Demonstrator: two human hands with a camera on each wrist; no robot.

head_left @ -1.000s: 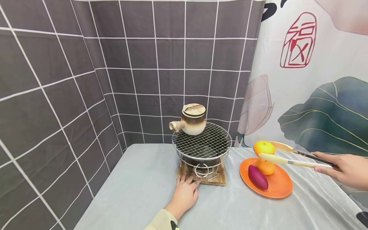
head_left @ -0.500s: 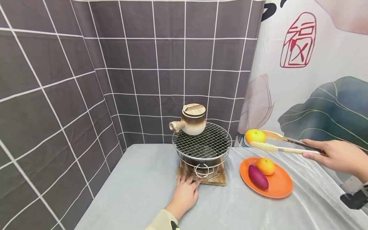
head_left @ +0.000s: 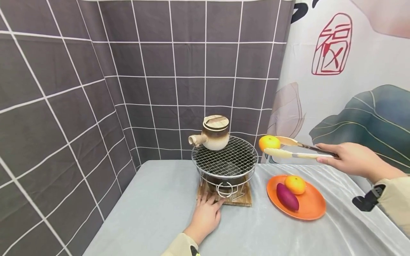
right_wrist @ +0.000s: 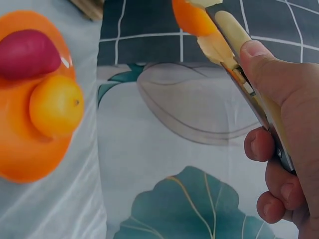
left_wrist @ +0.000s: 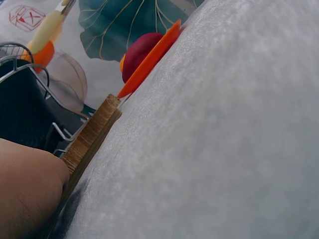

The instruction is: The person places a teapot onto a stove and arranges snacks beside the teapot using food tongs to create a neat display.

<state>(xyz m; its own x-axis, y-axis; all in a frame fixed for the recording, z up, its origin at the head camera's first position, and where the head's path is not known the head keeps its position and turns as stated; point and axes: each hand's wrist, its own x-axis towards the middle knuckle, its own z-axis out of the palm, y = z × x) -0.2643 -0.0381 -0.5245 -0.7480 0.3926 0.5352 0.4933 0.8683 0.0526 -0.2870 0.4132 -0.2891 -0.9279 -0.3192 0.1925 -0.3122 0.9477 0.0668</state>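
Note:
My right hand (head_left: 352,160) grips the handle end of a pair of tongs (head_left: 278,153). Between the cream tips of the tongs a mandarin (head_left: 268,142) is held in the air, just right of the round wire grill rack (head_left: 238,156). In the right wrist view the thumb presses one arm of the tongs while the fingers curl under the other. My left hand (head_left: 204,218) rests its outstretched fingers on the front of the wooden board (head_left: 241,202) under the stove. A lidded clay pot (head_left: 216,138) with a side handle stands on the rack's back left.
An orange plate (head_left: 312,209) lies right of the stove, bearing a second mandarin (head_left: 295,185) and a purple sweet potato (head_left: 287,197). Grey cloth (head_left: 153,213) covers the table. A tile-patterned curtain (head_left: 160,89) hangs close behind and along the left.
My right hand has carried the tongs and mandarin leftward and upward, from above the plate to beside the grill rack. The left hand has stayed in place.

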